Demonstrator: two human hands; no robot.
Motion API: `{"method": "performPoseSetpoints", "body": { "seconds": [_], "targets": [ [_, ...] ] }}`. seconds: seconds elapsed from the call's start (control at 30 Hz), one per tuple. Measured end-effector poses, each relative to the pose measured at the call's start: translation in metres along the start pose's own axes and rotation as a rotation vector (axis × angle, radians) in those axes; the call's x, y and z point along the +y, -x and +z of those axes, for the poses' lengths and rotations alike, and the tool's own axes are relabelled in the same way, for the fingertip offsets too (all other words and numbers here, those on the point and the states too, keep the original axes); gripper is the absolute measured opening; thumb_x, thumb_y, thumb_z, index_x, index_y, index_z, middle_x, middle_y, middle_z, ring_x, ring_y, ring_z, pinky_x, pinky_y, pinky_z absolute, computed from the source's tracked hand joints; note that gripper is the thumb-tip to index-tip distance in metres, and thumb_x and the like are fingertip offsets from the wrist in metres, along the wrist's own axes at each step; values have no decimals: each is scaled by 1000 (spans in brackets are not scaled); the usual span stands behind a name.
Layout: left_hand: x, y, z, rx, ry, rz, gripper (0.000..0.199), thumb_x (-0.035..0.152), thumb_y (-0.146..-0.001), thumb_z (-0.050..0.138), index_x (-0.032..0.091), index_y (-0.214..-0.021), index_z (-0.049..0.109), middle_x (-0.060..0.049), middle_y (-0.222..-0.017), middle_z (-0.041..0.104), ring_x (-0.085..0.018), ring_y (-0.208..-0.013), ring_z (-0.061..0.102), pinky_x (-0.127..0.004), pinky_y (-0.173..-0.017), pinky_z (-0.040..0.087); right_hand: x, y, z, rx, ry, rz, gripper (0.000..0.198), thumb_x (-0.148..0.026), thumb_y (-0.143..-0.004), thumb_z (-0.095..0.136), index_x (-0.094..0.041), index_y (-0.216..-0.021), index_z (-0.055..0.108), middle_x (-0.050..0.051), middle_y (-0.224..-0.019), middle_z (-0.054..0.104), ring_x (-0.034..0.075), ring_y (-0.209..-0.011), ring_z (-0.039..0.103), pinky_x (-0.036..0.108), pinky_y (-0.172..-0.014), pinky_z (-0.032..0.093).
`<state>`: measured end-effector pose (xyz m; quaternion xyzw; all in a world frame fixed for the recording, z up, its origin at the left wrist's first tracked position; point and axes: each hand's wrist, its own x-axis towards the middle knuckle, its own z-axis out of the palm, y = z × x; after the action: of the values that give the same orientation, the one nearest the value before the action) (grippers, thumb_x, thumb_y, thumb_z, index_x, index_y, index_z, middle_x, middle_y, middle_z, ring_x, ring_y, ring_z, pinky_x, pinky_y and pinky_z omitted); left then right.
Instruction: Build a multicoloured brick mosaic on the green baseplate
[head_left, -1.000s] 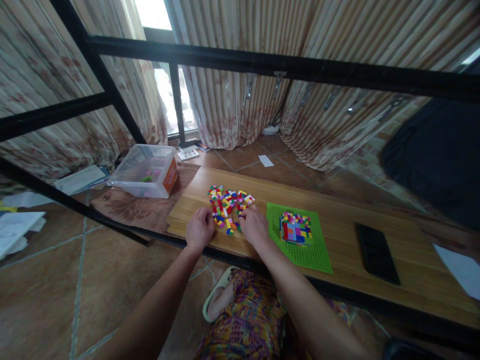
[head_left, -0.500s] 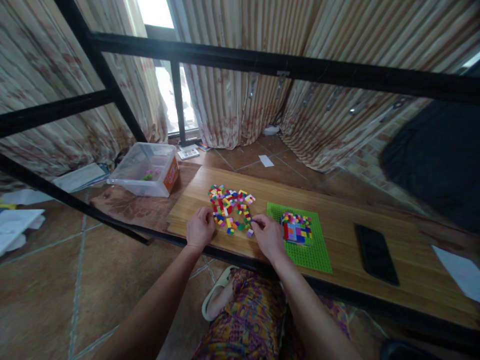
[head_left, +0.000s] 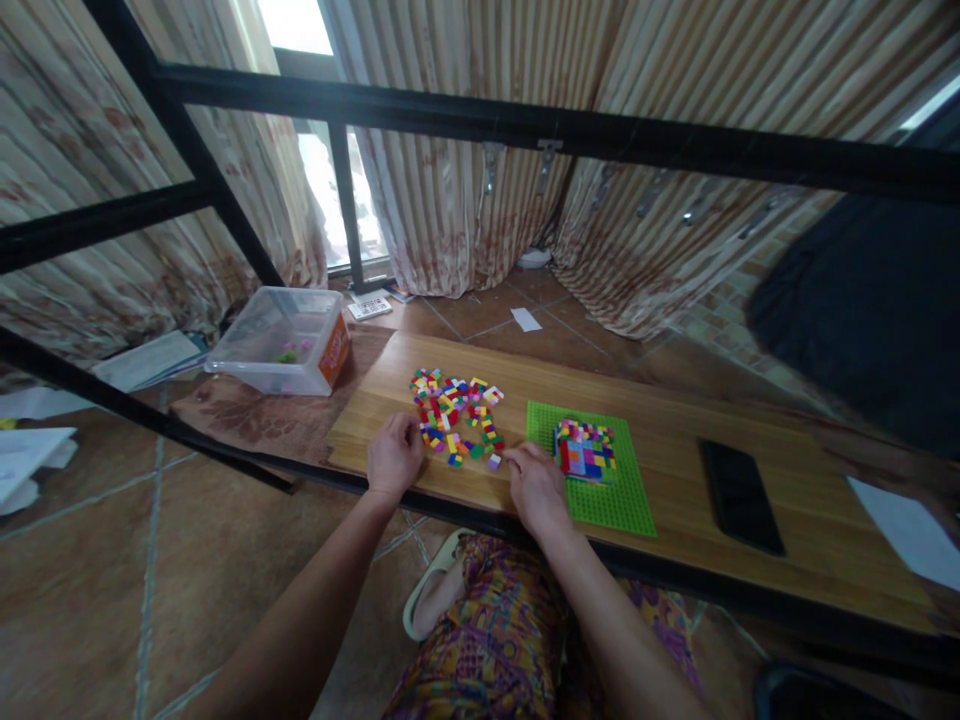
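Many small coloured toy bricks lie in a loose heap on the wooden board. At the heap's left edge is my left hand, its fingers curled together; what they hold, if anything, is hidden. My right hand rests between the heap and a green baseplate, thumb and forefinger pinched near a loose lilac brick. Whether a brick is in that pinch is too small to tell. On the baseplate sits a block of multicoloured bricks built in layers, partly beside my right hand.
A black phone and white paper lie on the right of the wooden board. A clear plastic box with a few pieces inside stands at the left on a brown cloth. A black metal rail crosses beyond the board.
My right hand has drawn slightly away from the brick heap, towards the baseplate and the near edge. My left hand stays by the heap. The whole view has shifted a little.
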<state>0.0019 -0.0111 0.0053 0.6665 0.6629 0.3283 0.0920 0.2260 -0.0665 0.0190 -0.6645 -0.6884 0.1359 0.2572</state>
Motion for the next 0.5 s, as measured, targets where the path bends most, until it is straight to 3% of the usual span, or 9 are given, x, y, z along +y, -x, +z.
{"method": "performPoseSetpoints", "body": {
  "seconds": [0.5],
  "targets": [
    [-1, -1, 1, -7, 0, 4, 12, 19, -87, 50, 20, -81, 60, -4, -84, 66, -18, -79, 60, -28, -69, 41, 0, 1, 7, -71, 93, -60, 31, -9, -95, 45, -20, -93, 74, 7, -94, 68, 18, -90, 60, 26, -82, 42]
  ]
}}
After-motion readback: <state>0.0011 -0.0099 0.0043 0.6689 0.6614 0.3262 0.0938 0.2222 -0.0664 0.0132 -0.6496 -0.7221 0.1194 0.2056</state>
